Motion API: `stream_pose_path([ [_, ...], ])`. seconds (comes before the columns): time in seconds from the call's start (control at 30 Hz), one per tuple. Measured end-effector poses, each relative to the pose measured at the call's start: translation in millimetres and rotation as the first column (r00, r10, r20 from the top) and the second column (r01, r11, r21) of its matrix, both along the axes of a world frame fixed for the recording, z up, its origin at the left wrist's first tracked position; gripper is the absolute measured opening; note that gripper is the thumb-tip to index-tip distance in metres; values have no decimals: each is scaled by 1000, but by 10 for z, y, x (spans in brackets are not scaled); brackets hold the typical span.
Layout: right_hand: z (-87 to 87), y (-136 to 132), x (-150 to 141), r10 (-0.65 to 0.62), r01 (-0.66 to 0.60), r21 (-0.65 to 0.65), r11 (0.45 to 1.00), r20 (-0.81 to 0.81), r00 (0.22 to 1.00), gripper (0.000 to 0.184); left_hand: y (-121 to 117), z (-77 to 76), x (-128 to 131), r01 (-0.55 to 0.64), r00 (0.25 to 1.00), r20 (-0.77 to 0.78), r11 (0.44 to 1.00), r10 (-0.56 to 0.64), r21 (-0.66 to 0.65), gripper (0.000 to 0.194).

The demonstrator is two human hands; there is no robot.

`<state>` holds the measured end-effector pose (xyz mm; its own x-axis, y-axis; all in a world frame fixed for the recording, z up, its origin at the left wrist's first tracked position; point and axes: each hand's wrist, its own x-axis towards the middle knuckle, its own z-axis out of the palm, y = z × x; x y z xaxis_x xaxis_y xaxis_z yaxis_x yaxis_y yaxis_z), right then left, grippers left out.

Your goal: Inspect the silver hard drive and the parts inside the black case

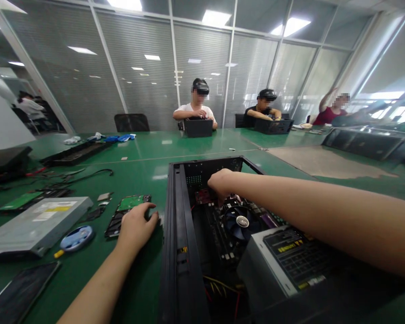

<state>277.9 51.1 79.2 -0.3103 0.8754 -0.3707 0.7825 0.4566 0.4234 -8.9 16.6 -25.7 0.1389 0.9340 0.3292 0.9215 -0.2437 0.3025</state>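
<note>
An open black computer case [180, 216] lies before me on the green table. My right hand [222, 183] reaches into its far part, above the motherboard [219, 229], near a small red circuit board [203, 196]. Its fingers are curled downward and their tips are hidden, so what they grip cannot be made out. Close to it sit a round CPU fan [242, 221] and, nearer me, a power supply [283, 258] under my forearm. Left of the case, my left hand [137, 225] rests with fingers apart beside a hard drive [130, 203], holding nothing.
At left lie an optical drive [42, 222], a blue round tape-measure-like object [76, 238], a dark flat panel [23, 290] and loose cables [87, 176]. Across the table, two people work at black cases [198, 128]. A brown sheet [324, 161] lies at right.
</note>
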Motion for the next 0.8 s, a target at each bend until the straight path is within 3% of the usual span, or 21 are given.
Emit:
stream_pose_path([
  [0.13,-76,69,58,-27,26,-53,998,-12,1000,80,-23,31,13,-17,1000,-13,1000,16,-20,37],
  [0.27,-108,102,65,-35,32,-70,997,-52,998,69,-19,52,28,-14,1000,-23,999,14,-35,38],
  [0.53,-93,150,3,-25,21,-110,994,-41,999,79,65,19,-17,-30,999,-39,998,28,-56,39],
  [0.8,-29,82,-5,28,-34,-133,991,-41,999,66,102,-17,-36,-31,999,-29,997,30,-66,39],
])
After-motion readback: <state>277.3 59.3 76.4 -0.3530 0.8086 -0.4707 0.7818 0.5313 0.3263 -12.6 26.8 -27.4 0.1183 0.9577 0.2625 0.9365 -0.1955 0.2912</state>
